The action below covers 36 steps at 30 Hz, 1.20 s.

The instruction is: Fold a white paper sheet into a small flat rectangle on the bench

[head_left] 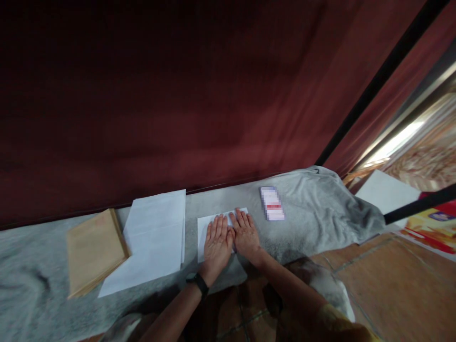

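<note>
A folded white sheet of paper (201,232) lies on a grey cloth, partly covered by both my hands. My left hand (218,243) rests flat on the paper's left and middle part, fingers stretched out and pointing away from me. Beside it, thumbs close together, my right hand (245,235) presses flat on the right part, its fingers slightly spread. Left of the hands lie larger white sheets (153,232), and a stack of brown paper envelopes (96,251) overlaps their left edge.
A phone (272,203) with a blurred screen lies to the right on the grey cloth (299,209). Dark red fabric (199,104) rises behind. A black bar (377,80) slants at the right, near a white sheet (386,190) and a colourful package (432,223) above the tiled floor (392,289).
</note>
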Motion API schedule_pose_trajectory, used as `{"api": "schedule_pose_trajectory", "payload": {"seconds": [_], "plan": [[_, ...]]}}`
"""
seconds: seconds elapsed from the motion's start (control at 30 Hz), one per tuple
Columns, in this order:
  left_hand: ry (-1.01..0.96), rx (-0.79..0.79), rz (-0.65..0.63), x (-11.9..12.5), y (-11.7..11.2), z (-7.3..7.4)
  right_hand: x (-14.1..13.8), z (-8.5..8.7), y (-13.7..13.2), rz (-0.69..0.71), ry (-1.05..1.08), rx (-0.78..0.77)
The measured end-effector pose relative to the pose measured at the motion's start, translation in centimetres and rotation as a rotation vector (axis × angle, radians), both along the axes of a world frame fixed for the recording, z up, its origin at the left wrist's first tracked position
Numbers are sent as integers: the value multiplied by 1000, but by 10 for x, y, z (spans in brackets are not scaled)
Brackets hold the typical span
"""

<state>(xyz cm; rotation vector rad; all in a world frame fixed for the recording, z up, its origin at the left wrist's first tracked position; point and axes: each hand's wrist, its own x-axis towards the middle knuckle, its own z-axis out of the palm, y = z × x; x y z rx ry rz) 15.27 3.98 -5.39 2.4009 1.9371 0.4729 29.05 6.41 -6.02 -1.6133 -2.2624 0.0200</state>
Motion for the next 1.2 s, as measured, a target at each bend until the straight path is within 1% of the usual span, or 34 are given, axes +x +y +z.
{"api": "schedule_pose_trajectory", "payload": {"seconds": [0.07, 0.17, 0.33, 0.43, 0.5, 0.63, 0.73, 0.93, 1.07, 1.17, 1.2], "plan": [[-4, -8, -2, 3, 7, -1, 0, -1, 0, 0, -5, 7], [-1, 0, 30, -5, 12, -4, 0, -3, 1, -20, 0, 22], [-12, 44, 124, -32, 4, -10, -2, -3, 4, -43, 8, 20], [-28, 68, 135, -39, 0, -11, -4, -2, 3, -72, 24, 25], [-31, 77, 134, -40, -1, -11, -6, -1, 0, -44, 36, 43], [-18, 71, 128, -38, -2, -9, -10, -2, -9, 91, 57, 76], [-1, 64, 125, -37, -3, -8, -9, -4, -13, 69, 66, 68], [-2, 57, 134, -38, -2, -8, 3, -4, -12, -2, 33, 41], [33, 64, 155, -39, -1, -8, 8, -6, -13, 1, 17, 35], [103, 74, 176, -32, 0, -5, 8, -7, -13, 1, 23, 45], [122, 78, 162, -27, 1, -4, 8, -7, -13, -1, 28, 48]]}}
